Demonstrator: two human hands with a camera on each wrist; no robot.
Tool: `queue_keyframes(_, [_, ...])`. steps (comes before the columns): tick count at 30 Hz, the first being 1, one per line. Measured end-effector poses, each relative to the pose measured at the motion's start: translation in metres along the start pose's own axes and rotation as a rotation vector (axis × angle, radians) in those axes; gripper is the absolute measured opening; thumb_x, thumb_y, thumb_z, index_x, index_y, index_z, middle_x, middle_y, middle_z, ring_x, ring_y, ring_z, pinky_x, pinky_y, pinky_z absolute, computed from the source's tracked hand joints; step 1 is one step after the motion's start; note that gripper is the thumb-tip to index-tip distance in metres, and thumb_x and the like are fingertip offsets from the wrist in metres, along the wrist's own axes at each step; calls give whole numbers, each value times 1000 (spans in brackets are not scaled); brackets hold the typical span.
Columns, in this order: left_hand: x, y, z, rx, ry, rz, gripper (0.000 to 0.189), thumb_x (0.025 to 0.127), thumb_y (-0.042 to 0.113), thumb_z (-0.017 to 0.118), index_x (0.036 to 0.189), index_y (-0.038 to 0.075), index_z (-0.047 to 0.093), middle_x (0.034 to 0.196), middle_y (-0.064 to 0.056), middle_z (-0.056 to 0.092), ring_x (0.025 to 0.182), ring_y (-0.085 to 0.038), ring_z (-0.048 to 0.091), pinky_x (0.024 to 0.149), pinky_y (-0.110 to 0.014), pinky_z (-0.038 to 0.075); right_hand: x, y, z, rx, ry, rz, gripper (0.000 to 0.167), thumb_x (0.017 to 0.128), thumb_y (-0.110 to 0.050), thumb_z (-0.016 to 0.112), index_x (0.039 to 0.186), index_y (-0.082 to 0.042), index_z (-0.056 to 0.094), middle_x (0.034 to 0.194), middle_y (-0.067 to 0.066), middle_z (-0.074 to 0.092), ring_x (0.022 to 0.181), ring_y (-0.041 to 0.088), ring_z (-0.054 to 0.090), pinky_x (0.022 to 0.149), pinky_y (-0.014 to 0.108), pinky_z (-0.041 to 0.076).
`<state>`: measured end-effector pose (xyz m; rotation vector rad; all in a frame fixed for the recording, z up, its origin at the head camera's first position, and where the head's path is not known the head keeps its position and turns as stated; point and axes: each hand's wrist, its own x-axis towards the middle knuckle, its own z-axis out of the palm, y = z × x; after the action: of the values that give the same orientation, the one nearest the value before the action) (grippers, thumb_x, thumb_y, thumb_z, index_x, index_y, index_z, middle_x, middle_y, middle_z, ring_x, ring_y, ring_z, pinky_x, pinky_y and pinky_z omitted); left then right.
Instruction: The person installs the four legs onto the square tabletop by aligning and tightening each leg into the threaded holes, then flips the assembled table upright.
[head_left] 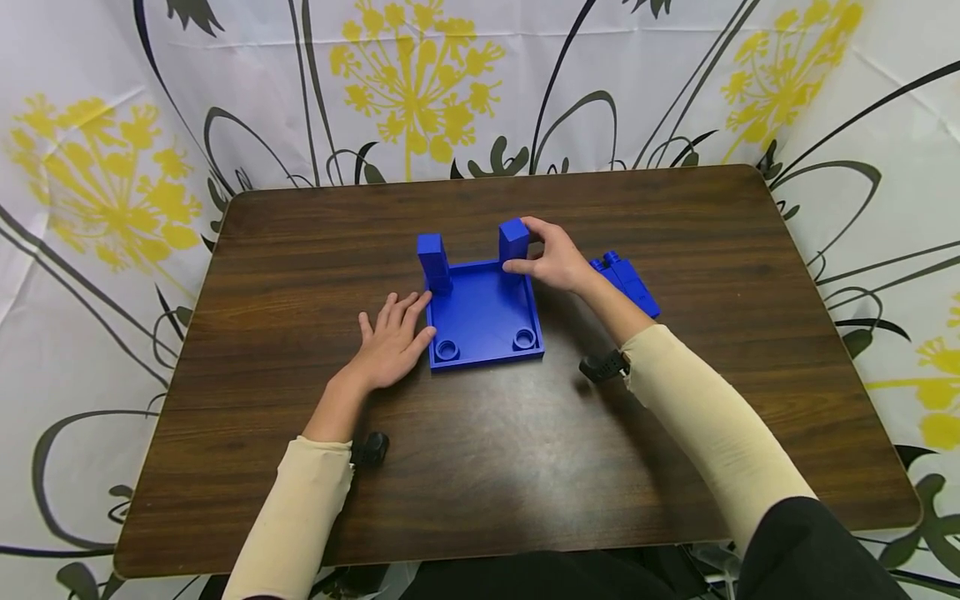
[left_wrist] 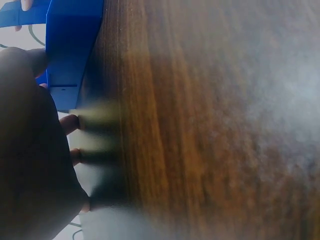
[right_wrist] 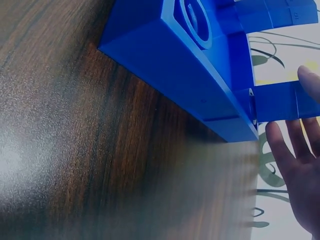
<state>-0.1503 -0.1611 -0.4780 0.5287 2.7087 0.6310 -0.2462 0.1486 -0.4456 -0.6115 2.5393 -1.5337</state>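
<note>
A square blue tray-like base [head_left: 483,312] with a raised rim lies on the table. Round sockets [head_left: 447,351] show at its two near corners. The far left corner carries an upright square blue post [head_left: 432,260]. At the far right corner my right hand [head_left: 557,257] grips a second blue post [head_left: 513,242], thumb on the near side and fingers behind. In the right wrist view this post [right_wrist: 276,101] meets the base at its corner. My left hand [head_left: 388,346] is flat with fingers spread, thumb and index finger against the base's left side.
More blue post pieces [head_left: 628,285] lie side by side right of the base, partly behind my right forearm. The brown wooden table [head_left: 300,250] ends at a flower-patterned curtain [head_left: 450,92]. Black wrist cameras [head_left: 602,367] hang beneath both forearms, close over the tabletop.
</note>
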Motion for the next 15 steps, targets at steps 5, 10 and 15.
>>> queue_keyframes(5, [0, 0, 0, 2, 0, -2, 62, 105, 50, 29, 159, 27, 7, 162, -11, 11, 148, -37, -8, 102, -73, -12, 1, -1, 2, -15, 13, -4, 54, 80, -13, 82, 126, 1, 56, 114, 14, 63, 109, 27, 58, 88, 44, 51])
queue_keyframes(10, [-1, 0, 0, 7, -4, -7, 63, 105, 51, 27, 159, 27, 7, 162, -12, 11, 148, -37, -8, 102, -73, -12, 1, -4, 1, 14, -7, -6, 57, 78, -9, 82, 128, 0, 55, 118, 14, 62, 111, 26, 57, 92, 42, 50])
queue_keyframes(15, [0, 0, 0, 10, 3, -5, 63, 105, 52, 27, 159, 28, 7, 162, -11, 12, 148, -37, -8, 102, -73, -12, 2, -4, -2, 119, -39, -6, 62, 81, 0, 76, 137, -3, 51, 131, 17, 56, 121, 31, 54, 101, 48, 43])
